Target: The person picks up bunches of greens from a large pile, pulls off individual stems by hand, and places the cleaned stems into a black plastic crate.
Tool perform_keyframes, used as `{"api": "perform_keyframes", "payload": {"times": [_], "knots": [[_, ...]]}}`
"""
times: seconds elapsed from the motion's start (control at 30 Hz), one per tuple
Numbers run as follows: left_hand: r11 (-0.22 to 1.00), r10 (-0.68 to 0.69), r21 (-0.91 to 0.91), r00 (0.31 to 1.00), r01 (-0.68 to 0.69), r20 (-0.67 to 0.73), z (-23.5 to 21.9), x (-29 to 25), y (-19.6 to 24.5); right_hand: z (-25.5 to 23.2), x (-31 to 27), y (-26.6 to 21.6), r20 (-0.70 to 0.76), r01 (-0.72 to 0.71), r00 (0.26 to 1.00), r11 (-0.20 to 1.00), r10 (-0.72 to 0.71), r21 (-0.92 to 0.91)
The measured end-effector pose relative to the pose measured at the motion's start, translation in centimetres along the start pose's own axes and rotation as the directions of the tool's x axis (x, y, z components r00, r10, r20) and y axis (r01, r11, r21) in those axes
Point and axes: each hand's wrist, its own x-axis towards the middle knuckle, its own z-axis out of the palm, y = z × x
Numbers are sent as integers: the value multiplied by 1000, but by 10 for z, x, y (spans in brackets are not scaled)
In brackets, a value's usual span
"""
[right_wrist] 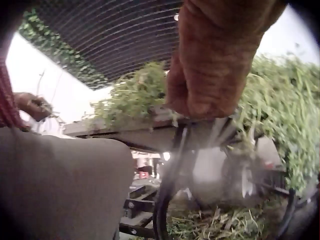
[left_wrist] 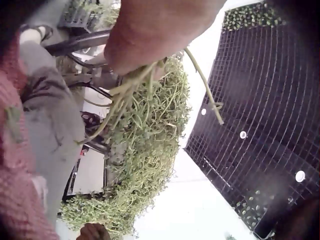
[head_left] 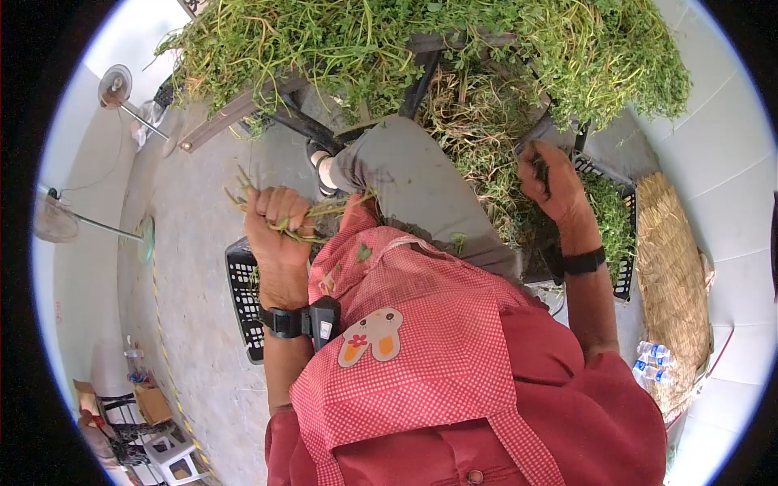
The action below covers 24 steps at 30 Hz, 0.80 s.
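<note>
In the head view my left hand [head_left: 278,231] grips a small bunch of green stems [head_left: 328,209], whose ends stick out on both sides of the fist. The left wrist view shows the stems [left_wrist: 131,87] hanging below the fingers, one apart from the others. My right hand [head_left: 553,182] is raised near the right end of the table with its fingers curled. A dark patch shows inside the curl, and I cannot tell whether it is something held. A large heap of leafy greens [head_left: 324,53] covers the table in front of both hands.
Under the table lies a pile of wilted stems [head_left: 478,130]. Black crates stand at the left [head_left: 243,300] and at the right, the right one with greens [head_left: 608,219] in it. A rolled straw mat [head_left: 671,275] and water bottles [head_left: 653,364] are further right. Stand fans [head_left: 115,86] stand left.
</note>
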Motion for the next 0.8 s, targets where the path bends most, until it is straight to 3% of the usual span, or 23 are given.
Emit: {"api": "perform_keyframes", "payload": {"times": [0.03,0.07,0.1,0.13,0.17,0.2,0.27,0.3,0.4,0.43,0.47,0.5,0.53,0.57,0.63,0.67,0.73,0.77,0.8], "knots": [[996,-75,-41,996,77,55,-13,0,0,-30,9,8,0,-1,1000,1000,1,-1],[996,-73,-44,996,75,54,-10,-1,-3,-73,21,22,-99,57,994,973,-36,223],[997,-60,-48,996,57,-66,-5,-2,-7,-111,25,27,-202,132,978,894,-48,428],[998,-45,-50,981,37,-187,-3,-4,-10,-141,19,20,-379,299,918,834,-118,464],[990,-116,-87,993,113,-25,-16,-3,-4,-162,12,18,-548,460,820,756,-162,465],[990,-114,-90,993,111,-35,-12,-5,-6,-171,3,24,-550,453,821,761,-154,464],[1000,0,28,988,4,-154,4,-6,-15,-187,-28,39,-630,369,764,896,-139,249],[995,-94,-39,996,94,10,-12,-3,-10,-191,-41,44,-662,315,734,939,-149,138],[996,-75,46,996,77,-38,-3,-6,-18,-182,-36,58,-692,102,694,979,-199,-178],[992,-128,6,988,128,92,-7,-4,-16,-169,-32,61,-594,186,785,981,-177,-46],[994,-106,22,990,104,92,-8,-5,-14,-158,-27,64,-490,246,856,964,-167,101],[993,-117,23,990,115,82,-5,-5,-16,-142,-11,64,-472,245,866,963,-165,114],[991,-132,22,988,131,75,-2,-4,-17,-120,7,62,-199,143,973,980,-114,137],[993,-121,-1,990,122,68,-2,-4,-17,-99,17,63,86,41,995,991,-52,126],[992,-122,-6,991,123,54,-1,-5,-19,-16,3,41,329,-148,936,988,128,37],[991,-133,-16,991,133,32,1,-7,-20,14,-2,40,337,-143,934,989,123,35],[989,-146,8,987,146,67,8,-10,-21,50,-10,41,184,-123,966,950,180,-286],[989,-144,-2,988,145,60,5,-9,-22,40,-5,45,172,89,984,974,-52,-210],[989,-148,-11,988,148,50,2,-9,-23,40,-1,41,175,90,983,973,-53,-212]]}}
